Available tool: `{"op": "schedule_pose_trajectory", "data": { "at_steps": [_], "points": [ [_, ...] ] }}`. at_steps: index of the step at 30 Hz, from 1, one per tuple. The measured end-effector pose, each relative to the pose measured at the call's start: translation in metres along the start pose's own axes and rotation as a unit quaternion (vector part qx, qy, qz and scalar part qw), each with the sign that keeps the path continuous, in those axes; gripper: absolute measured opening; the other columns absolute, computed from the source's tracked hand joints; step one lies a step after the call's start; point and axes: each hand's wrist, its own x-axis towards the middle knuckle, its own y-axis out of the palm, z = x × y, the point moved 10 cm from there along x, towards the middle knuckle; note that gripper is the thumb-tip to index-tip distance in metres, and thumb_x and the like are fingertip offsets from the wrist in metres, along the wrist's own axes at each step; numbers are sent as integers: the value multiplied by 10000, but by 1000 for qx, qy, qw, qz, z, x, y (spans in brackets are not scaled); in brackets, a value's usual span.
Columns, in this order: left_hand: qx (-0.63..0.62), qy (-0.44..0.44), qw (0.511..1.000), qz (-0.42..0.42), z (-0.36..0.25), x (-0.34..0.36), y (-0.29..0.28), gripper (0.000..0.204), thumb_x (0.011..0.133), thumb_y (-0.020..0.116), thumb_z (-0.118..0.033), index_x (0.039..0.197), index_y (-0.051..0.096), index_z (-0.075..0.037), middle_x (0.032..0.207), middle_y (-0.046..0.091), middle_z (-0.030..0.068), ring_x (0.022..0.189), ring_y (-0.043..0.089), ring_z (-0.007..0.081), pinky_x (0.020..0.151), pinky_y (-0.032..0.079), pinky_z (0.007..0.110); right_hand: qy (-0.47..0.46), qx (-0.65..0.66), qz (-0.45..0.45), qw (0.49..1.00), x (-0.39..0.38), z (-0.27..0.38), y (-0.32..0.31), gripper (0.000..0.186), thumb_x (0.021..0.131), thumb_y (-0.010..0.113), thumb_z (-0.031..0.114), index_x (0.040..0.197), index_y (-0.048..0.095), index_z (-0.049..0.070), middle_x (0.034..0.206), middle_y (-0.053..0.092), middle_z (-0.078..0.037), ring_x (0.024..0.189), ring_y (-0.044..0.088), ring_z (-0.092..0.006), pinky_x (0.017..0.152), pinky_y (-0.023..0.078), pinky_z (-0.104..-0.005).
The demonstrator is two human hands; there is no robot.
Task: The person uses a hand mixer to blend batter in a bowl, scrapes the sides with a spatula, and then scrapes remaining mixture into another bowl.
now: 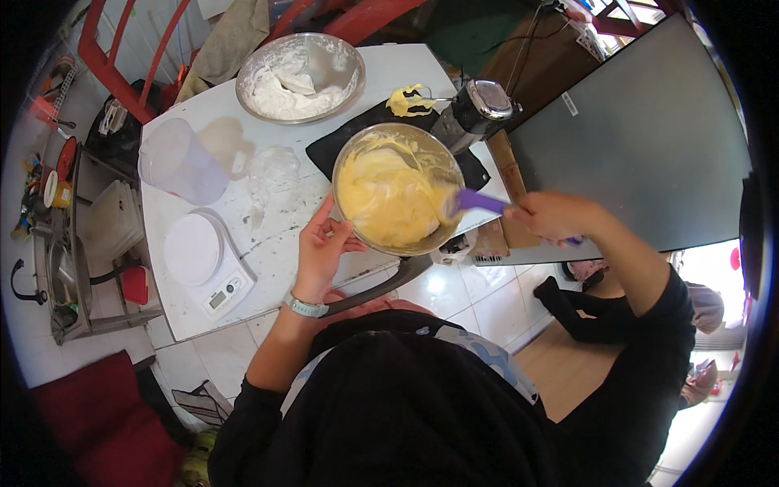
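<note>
A steel mixing bowl (438, 152) stands at the near right of the white table, holding yellow batter (385, 195) with paler streaks. My left hand (323, 243) steadies it, thumb and fingers on the rim at the lower left. Closed round the purple handle of a spatula (485, 201) is my right hand (560, 215); motion blurs the tool, and its blade dips into the batter at the bowl's right side. Just behind, a black and chrome hand mixer (464, 118) carries a batter-coated beater (411, 101) over a black cloth (334, 150).
A larger steel bowl (341, 61) with white flour stands at the back. On the table's left are a clear plastic jug (182, 162), a crumpled clear plastic piece (274, 169) and a white kitchen scale (199, 252). A large grey panel (633, 146) rises on the right, beside cardboard.
</note>
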Motion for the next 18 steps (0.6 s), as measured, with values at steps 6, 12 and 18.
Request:
{"op": "schedule_pose_trajectory", "data": {
  "at_steps": [6,12,18],
  "points": [
    [-14,-26,1000,6,3,-12,12,595,889,524,-49,1410,238,-59,717,562,36,634,630,186,630,568,327,84,592,418,684,-33,67,134,418,944,356,491,844,453,97,527,351,44,361,312,-42,296,281,-200],
    [-18,-15,1000,10,-4,-1,7,567,899,487,-18,1411,250,-73,787,567,68,645,630,179,609,561,298,-71,872,474,95,-17,153,126,416,962,322,432,851,441,49,522,422,5,332,378,-97,276,338,-249],
    [72,14,997,-30,-23,16,-15,415,887,538,-47,1292,454,-15,759,577,34,594,585,118,548,513,259,-133,875,464,37,-44,90,117,478,968,241,439,869,456,24,546,475,-47,329,422,-125,308,390,-261]
  ]
}}
